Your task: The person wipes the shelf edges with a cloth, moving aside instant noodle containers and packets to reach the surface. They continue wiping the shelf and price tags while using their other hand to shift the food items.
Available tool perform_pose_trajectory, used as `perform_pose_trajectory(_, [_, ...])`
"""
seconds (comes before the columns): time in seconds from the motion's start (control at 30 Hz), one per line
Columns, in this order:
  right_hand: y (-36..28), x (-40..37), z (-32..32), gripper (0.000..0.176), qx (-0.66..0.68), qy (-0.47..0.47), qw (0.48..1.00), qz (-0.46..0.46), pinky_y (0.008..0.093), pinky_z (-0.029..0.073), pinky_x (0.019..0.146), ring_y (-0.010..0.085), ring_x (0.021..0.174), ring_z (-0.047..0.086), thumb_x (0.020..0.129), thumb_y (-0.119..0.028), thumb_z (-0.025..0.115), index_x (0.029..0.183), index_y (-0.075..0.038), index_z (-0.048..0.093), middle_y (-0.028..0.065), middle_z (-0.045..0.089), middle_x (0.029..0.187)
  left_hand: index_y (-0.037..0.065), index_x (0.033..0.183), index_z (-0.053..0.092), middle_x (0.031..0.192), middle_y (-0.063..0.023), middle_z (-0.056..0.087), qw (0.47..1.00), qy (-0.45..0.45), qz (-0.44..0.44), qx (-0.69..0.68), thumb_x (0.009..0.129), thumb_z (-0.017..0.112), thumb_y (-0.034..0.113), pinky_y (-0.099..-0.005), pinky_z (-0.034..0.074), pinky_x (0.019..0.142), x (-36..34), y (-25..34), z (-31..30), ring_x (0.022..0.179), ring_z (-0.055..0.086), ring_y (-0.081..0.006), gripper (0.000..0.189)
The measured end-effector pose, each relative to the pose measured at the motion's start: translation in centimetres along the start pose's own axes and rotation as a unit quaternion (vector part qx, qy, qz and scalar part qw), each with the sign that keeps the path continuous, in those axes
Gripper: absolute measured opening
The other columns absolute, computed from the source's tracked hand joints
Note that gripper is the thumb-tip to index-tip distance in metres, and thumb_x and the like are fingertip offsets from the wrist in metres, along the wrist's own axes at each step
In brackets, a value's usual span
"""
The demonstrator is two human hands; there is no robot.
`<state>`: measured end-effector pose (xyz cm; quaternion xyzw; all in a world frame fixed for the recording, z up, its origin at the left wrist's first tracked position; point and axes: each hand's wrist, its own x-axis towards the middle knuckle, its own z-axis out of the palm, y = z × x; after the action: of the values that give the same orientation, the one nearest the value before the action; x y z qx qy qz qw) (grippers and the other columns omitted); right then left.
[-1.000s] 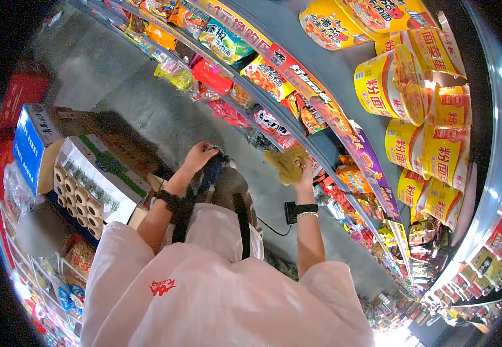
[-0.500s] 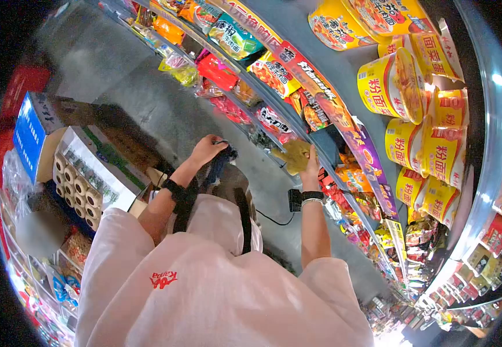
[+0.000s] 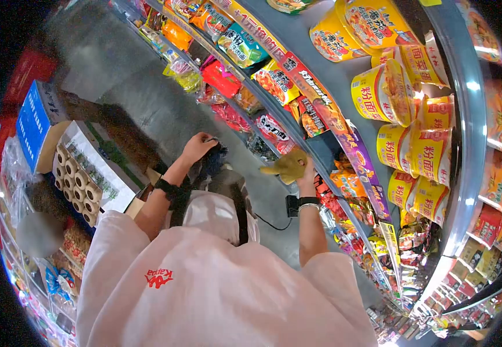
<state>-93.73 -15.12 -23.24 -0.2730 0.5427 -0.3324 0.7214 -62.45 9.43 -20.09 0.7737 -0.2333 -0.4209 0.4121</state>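
Note:
My left hand (image 3: 199, 148) is closed on a dark, crumpled cloth-like item (image 3: 213, 160) that hangs in front of my body. My right hand (image 3: 307, 174) grips a yellow-green cloth (image 3: 288, 166) by its right side, close to the edge of the lower shelf. Part of the cloth sticks out to the left. Black bands circle both wrists, and a small black box (image 3: 292, 206) sits at the right one with a thin cable hanging from it.
Shelves on the right hold yellow noodle tubs (image 3: 381, 92) and bagged noodles (image 3: 242, 45) behind a printed shelf strip (image 3: 320, 92). On the left stand a blue carton (image 3: 32, 127) and a box of rolls (image 3: 77, 185). Grey floor (image 3: 112, 52) lies between.
The view has shifted slightly against the shelves. The yellow-green cloth has changed shape and now extends further left. My left hand has moved slightly with the dark item.

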Motion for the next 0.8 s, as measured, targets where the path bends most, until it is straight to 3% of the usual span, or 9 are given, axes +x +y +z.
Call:
perform_pose_trajectory(0.13, [-0.4, -4.5, 1.4, 0.03, 0.008, -0.02, 0.997, 0.074, 0.0402, 0.048, 0.074, 0.02, 0.077, 0.054, 0.083, -0.036, 0.05, 0.099, -0.01, 0.051, 0.0023, 0.049, 0.076, 0.0, 0.104, 0.055, 0.1, -0.0158, 0.059, 0.999, -0.044, -0.011, -0.005, 0.069, 0.064, 0.038, -0.0333, 0.042, 0.082, -0.3, 1.9, -0.8, 0.094, 0.056, -0.0279, 0.052])
perform_pose_trajectory(0.23, [-2.6, -10.4, 5.8, 0.022, -0.047, 0.041, 0.996, 0.064, 0.0253, 0.04, 0.055, 0.0096, 0.061, 0.044, 0.08, -0.034, 0.055, 0.085, -0.013, 0.053, -0.0009, 0.049, 0.071, 0.002, 0.115, 0.047, 0.104, -0.014, 0.058, 0.986, -0.135, 0.049, -0.089, 0.067, 0.068, 0.03, -0.0334, 0.041, 0.084, -0.6, 4.0, 0.3, 0.096, 0.055, -0.0265, 0.059])
perform_pose_trajectory(0.3, [-4.2, -12.7, 6.5, 0.023, -0.025, -0.161, 0.98, 0.116, 0.0242, 0.039, 0.057, 0.0099, 0.061, 0.044, 0.081, -0.034, 0.053, 0.09, -0.012, 0.055, -0.0015, 0.052, 0.076, 0.003, 0.12, 0.043, 0.108, -0.0135, 0.056, 0.958, -0.222, 0.08, -0.162, 0.067, 0.069, 0.026, -0.0335, 0.04, 0.085, -1.5, 6.4, 1.9, 0.099, 0.054, -0.0258, 0.064])
perform_pose_trajectory(0.37, [-5.3, -15.5, 8.9, 0.025, -0.044, -0.127, 0.988, 0.076, 0.0227, 0.039, 0.058, 0.0101, 0.062, 0.046, 0.082, -0.034, 0.053, 0.091, -0.011, 0.055, -0.0007, 0.053, 0.076, 0.005, 0.127, 0.034, 0.112, -0.0131, 0.054, 0.91, -0.236, 0.341, -0.027, 0.065, 0.071, 0.02, -0.0332, 0.039, 0.088, -3.4, 9.6, 3.8, 0.103, 0.052, -0.0253, 0.073])
perform_pose_trajectory(0.47, [-7.0, -19.3, 12.1, 0.026, -0.062, -0.079, 0.995, 0.022, 0.0194, 0.039, 0.062, 0.0107, 0.067, 0.051, 0.084, -0.032, 0.05, 0.092, -0.007, 0.054, 0.0021, 0.056, 0.076, 0.005, 0.124, 0.036, 0.112, -0.0131, 0.052, 0.895, -0.363, 0.256, 0.042, 0.065, 0.069, 0.022, -0.0328, 0.038, 0.087, -6.8, 13.9, 6.7, 0.104, 0.05, -0.0258, 0.07])
perform_pose_trajectory(0.53, [-7.6, -19.8, 11.9, 0.027, -0.071, -0.166, 0.982, -0.053, 0.0211, 0.041, 0.064, 0.0118, 0.072, 0.054, 0.086, -0.028, 0.048, 0.095, -0.003, 0.054, 0.0052, 0.059, 0.078, 0.004, 0.121, 0.039, 0.11, -0.0127, 0.054, 0.898, -0.36, 0.252, 0.008, 0.066, 0.068, 0.022, -0.0318, 0.039, 0.086, -7.7, 15.2, 8.2, 0.102, 0.051, -0.0238, 0.065])
perform_pose_trajectory(0.6, [-7.7, -19.9, 10.5, 0.027, -0.016, -0.132, 0.991, -0.034, 0.0233, 0.042, 0.066, 0.0131, 0.075, 0.055, 0.086, -0.023, 0.047, 0.098, 0.0, 0.053, 0.0065, 0.06, 0.083, 0.003, 0.118, 0.042, 0.108, -0.0123, 0.055, 0.901, -0.357, 0.246, -0.026, 0.067, 0.067, 0.021, -0.0307, 0.039, 0.085, -7.7, 16.1, 9.1, 0.1, 0.052, -0.0218, 0.059])
perform_pose_trajectory(0.7, [-9.0, -21.5, 8.3, 0.027, 0.056, -0.094, 0.994, 0.01, 0.0257, 0.043, 0.068, 0.0147, 0.077, 0.055, 0.086, -0.021, 0.048, 0.101, 0.0, 0.051, 0.0081, 0.06, 0.086, -0.003, 0.103, 0.054, 0.095, -0.0066, 0.058, 0.912, -0.367, 0.118, -0.138, 0.07, 0.064, 0.017, -0.0252, 0.041, 0.079, -6.5, 16.7, 9.2, 0.088, 0.053, -0.0113, 0.04])
perform_pose_trajectory(0.8, [-8.6, -23.2, 5.1, 0.027, 0.073, -0.136, 0.988, -0.02, 0.027, 0.043, 0.069, 0.0155, 0.08, 0.055, 0.085, -0.02, 0.05, 0.103, 0.001, 0.051, 0.0092, 0.058, 0.096, -0.005, 0.105, 0.053, 0.093, -0.0063, 0.058, 0.896, -0.388, 0.02, -0.215, 0.071, 0.062, 0.015, -0.0242, 0.042, 0.076, -6.2, 17.3, 9.8, 0.086, 0.053, -0.0117, 0.04])
